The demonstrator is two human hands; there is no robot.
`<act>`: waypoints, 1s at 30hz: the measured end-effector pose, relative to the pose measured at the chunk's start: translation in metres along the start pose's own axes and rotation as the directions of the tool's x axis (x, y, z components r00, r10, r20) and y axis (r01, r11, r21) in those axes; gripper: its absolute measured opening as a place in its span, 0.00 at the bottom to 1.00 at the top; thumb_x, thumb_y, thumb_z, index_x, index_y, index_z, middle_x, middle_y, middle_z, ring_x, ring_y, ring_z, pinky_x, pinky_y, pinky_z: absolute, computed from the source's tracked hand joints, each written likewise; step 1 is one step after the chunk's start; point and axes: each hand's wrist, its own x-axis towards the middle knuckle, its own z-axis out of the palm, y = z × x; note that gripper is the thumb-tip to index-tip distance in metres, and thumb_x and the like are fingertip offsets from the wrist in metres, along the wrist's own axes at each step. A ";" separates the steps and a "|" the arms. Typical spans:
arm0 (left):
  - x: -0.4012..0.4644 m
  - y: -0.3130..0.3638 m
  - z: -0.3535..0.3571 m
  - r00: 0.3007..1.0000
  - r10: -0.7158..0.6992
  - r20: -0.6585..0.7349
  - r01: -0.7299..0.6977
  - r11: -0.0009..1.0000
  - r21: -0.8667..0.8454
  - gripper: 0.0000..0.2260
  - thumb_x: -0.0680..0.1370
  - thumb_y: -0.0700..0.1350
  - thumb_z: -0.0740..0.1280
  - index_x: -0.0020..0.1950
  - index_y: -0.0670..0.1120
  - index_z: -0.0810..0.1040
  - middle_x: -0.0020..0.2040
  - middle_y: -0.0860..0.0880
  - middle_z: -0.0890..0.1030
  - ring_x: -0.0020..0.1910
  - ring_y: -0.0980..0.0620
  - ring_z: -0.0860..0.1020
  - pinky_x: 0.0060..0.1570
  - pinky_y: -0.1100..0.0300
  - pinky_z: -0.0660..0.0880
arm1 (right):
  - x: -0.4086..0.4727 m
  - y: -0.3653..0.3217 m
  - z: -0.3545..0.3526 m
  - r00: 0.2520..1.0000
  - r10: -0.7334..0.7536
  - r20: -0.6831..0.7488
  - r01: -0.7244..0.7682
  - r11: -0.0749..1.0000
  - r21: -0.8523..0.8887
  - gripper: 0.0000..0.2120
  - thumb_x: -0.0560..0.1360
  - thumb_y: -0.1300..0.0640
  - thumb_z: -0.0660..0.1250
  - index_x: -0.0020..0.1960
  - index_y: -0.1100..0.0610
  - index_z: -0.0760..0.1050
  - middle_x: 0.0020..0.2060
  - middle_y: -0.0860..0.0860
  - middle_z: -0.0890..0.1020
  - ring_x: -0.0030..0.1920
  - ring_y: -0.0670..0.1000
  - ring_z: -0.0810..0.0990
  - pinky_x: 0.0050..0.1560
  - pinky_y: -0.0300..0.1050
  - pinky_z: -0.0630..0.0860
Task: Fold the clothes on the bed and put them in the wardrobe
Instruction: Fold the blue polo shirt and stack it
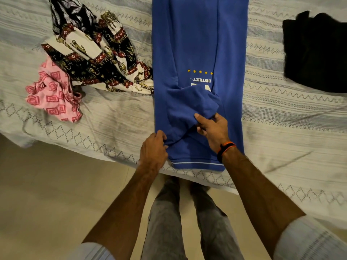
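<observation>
Four garments spread over the pale patterned bed cover (112,132): long blue cotton sweatshirt (199,44) centred, folded lengthwise; black cloth (315,51) far right; elephant-print fabric (93,53), pink printed piece (54,92) left. Left hand (153,149), right hand (213,128), fingers curled, pinching the sweatshirt's bunched near end.

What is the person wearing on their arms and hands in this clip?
Bare left hand and right hand, no gloves. Short pale grey-white sleeves end above the elbows. The right wrist carries a black band edged in orange.
</observation>
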 end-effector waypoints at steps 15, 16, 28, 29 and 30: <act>-0.006 -0.018 -0.008 1.000 0.010 -0.017 -0.006 0.979 0.206 0.13 0.72 0.39 0.69 0.54 0.46 0.72 0.51 0.46 0.74 0.49 0.49 0.73 0.45 0.59 0.69 | 0.006 0.019 -0.022 0.900 -0.093 -0.425 -0.023 0.965 -0.260 0.09 0.70 0.55 0.74 0.40 0.56 0.74 0.40 0.53 0.78 0.38 0.52 0.78 0.31 0.44 0.80; -0.006 -0.017 -0.007 1.000 0.005 -0.022 0.000 0.976 0.216 0.12 0.73 0.39 0.69 0.54 0.46 0.71 0.51 0.46 0.74 0.49 0.49 0.72 0.46 0.59 0.70 | 0.005 0.021 -0.024 0.892 -0.119 -0.435 0.008 0.968 -0.249 0.10 0.70 0.58 0.73 0.37 0.55 0.72 0.38 0.53 0.77 0.37 0.51 0.76 0.29 0.43 0.78; 0.009 0.007 -0.014 0.998 -0.021 -0.067 0.030 0.988 0.149 0.14 0.67 0.43 0.69 0.51 0.47 0.74 0.47 0.47 0.77 0.47 0.46 0.75 0.49 0.52 0.74 | 0.009 0.018 -0.020 0.915 -0.295 -0.274 0.019 0.712 -0.702 0.17 0.71 0.49 0.72 0.55 0.56 0.76 0.50 0.51 0.81 0.51 0.53 0.79 0.49 0.43 0.71; 0.012 0.010 -0.012 0.994 0.032 -0.108 -0.022 0.996 0.091 0.13 0.69 0.41 0.68 0.52 0.47 0.74 0.49 0.47 0.77 0.49 0.46 0.75 0.49 0.52 0.74 | 0.016 0.016 -0.019 0.926 -0.312 -0.214 0.078 0.712 -0.698 0.17 0.72 0.50 0.73 0.55 0.57 0.76 0.50 0.52 0.81 0.51 0.53 0.79 0.49 0.41 0.71; 0.015 0.012 -0.008 0.988 0.094 -0.127 -0.087 0.994 0.061 0.12 0.71 0.40 0.68 0.55 0.47 0.75 0.52 0.46 0.76 0.52 0.46 0.74 0.51 0.53 0.74 | 0.022 0.012 -0.018 0.936 -0.309 -0.170 0.109 0.711 -0.694 0.18 0.72 0.49 0.74 0.56 0.57 0.75 0.49 0.52 0.81 0.50 0.52 0.79 0.49 0.41 0.71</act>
